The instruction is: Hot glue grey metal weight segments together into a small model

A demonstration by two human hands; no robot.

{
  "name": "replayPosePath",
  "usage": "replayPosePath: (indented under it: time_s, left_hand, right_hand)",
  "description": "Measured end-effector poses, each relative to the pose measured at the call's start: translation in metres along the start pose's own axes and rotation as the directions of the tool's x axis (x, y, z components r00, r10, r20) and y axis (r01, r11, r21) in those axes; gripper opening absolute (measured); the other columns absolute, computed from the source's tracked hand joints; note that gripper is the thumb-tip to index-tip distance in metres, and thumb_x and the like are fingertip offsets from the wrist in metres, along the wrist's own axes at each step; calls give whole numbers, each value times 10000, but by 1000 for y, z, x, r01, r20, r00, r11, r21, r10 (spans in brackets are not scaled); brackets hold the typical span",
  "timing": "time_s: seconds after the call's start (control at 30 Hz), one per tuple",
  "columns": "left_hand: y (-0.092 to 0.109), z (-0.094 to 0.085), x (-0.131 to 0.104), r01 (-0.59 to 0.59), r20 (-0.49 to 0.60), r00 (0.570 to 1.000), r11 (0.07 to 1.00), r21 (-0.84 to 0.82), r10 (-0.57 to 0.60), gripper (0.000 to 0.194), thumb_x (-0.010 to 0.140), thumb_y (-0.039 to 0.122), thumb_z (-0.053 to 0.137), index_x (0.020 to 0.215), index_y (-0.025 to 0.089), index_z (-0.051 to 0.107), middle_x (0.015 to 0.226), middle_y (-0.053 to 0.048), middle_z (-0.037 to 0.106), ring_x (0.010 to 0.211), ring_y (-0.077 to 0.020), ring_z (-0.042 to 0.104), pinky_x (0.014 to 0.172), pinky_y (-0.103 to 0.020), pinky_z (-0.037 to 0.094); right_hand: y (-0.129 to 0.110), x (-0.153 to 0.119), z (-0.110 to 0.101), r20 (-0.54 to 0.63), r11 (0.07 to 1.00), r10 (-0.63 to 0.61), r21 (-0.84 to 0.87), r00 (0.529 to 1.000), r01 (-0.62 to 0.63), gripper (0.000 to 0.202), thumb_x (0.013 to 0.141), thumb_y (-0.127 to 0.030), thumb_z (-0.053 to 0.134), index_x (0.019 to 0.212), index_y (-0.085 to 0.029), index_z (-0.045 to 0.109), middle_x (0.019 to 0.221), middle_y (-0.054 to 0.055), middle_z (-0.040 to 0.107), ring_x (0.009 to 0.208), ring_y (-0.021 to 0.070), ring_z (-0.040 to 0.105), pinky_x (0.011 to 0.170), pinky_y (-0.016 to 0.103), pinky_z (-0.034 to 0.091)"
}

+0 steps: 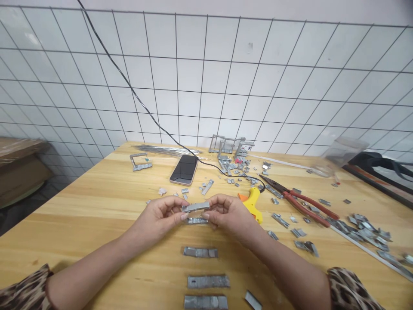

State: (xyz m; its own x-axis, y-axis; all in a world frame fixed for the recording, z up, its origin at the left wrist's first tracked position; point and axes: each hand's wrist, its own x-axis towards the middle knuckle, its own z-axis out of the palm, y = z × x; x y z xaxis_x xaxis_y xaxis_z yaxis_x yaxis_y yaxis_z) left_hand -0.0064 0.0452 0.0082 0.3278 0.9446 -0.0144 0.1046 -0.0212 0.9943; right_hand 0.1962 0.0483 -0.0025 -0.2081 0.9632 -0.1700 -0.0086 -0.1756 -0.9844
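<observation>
Between my two hands a small grey metal strip (196,207) is held level by its ends, just over the table. The fingers of my left hand (164,213) pinch its left end, and those of my right hand (224,211) pinch its right end. Directly below it shows another grey strip (197,221); whether my fingertips touch that one I cannot tell. Nearer to me, similar strips lie flat in a column: one strip (200,252), a second strip (208,281) and a third strip (205,302). A yellow glue gun (253,204) lies beside my right hand, partly hidden by it.
Behind my hands a phone (183,169) lies on the wooden table (97,185). Red-handled pliers (303,204) rest at the right among many metal scraps (368,228). Small metal frames (229,146) stand near the tiled wall. A black cable (142,105) crosses to the glue gun.
</observation>
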Motion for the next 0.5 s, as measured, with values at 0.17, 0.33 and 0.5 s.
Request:
replayPosePath:
  time_s: [0.17, 0.33, 0.5]
  left_hand:
    - [-1, 0, -1, 7, 12, 1000, 1000, -10, -7, 268, 701, 323, 747, 894, 151, 677, 812, -46, 718, 752, -190, 634, 701, -300, 479]
    - [-2, -1, -2, 5, 13, 1000, 1000, -20, -5, 261, 702, 319, 747, 890, 152, 677, 831, -49, 723, 773, -192, 639, 729, -307, 480]
    - [-1, 0, -1, -1, 16, 1000, 1000, -23, 1, 258, 693, 312, 756, 884, 155, 682, 825, -44, 724, 772, -191, 640, 724, -303, 479]
  right_hand:
    - [2, 0, -2, 19, 999, -6, -33, 1000, 6, 341, 498, -298, 835, 727, -185, 609, 579, -46, 611, 502, 83, 510, 501, 216, 397]
    - [0, -3, -4, 55, 994, -11, -106, 998, 17, 331, 518, -276, 825, 771, -185, 633, 576, -56, 581, 535, 92, 495, 516, 219, 373]
    - [1, -3, -5, 86, 986, -8, -168, 996, 22, 255, 566, -233, 785, 778, -194, 648, 541, -77, 537, 483, 76, 433, 461, 205, 305]
